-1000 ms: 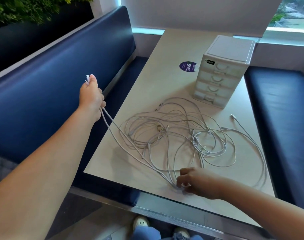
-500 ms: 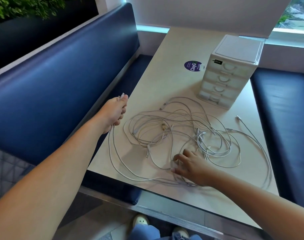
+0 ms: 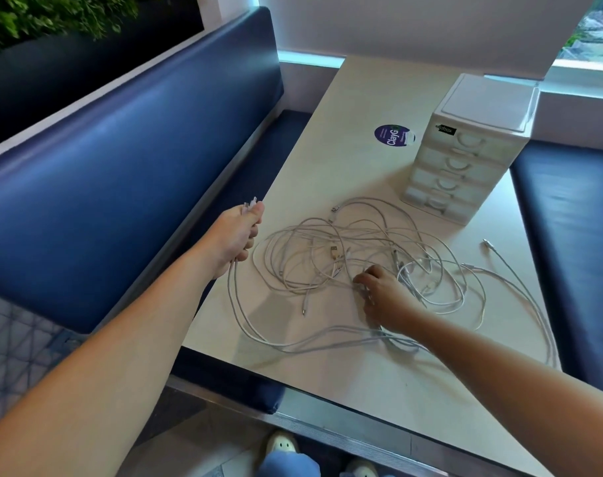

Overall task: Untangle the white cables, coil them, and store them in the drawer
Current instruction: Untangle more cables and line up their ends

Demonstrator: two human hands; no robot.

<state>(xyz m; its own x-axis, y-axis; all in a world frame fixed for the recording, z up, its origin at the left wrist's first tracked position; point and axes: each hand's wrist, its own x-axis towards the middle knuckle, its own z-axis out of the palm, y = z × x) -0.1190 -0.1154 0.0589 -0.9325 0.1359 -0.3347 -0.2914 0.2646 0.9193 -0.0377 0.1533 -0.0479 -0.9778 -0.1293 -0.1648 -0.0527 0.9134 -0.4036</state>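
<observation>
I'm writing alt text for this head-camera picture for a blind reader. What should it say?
A person's left hand grips the ends of white cables at the edge of a table, while the right hand curls its fingers into the tangle lying on it. A small white drawer unit stands beyond the tangle, and a blue bench runs along the left.

head cam, looks fwd/down, table (image 3: 344, 139) near

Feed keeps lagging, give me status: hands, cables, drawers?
Left hand grips ends of white cables. Right hand pinches into tangle, none coiled. Drawer unit shut, front clear.
</observation>
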